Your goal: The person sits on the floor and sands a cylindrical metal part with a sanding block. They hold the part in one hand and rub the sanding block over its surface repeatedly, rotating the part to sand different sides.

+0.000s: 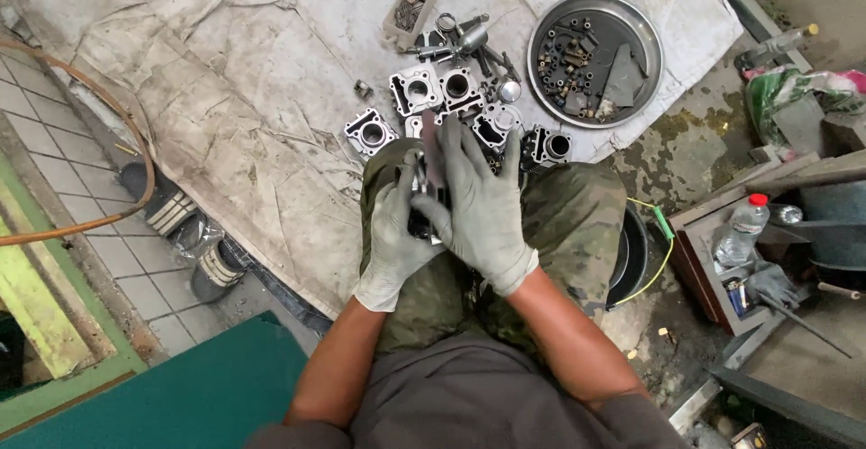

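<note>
- Mostly, the dark metal part (422,219) held over the lap is hidden: the gloved right hand (483,201) lies spread across its top and front, fingers extended, pressing on it, so only a black sliver shows between the two gloves.
- The gloved left hand (394,237) is curled around the part's left side, gripping it from below; its fingertips are out of sight behind the part.
- What kind of piece the part is cannot be made out.
- Just beyond the knees, several grey engine cylinder blocks (415,90) stand crowded on a stained cloth (234,97); the nearest ones are partly covered by the right hand's fingertips.
- A round metal tray (645,48) with small nuts and bolts sits at the cloth's far right, near its edge.
- A small open box (410,7) of screws lies past the blocks, its contents too small to tell.
- The cloth's left half is bare and creased, with one small loose piece (363,89) on it.
- To the right, a wooden crate (699,251) holding a plastic bottle (740,230) crowds the leg; a hose (108,106) curves over the tiles at left.
</note>
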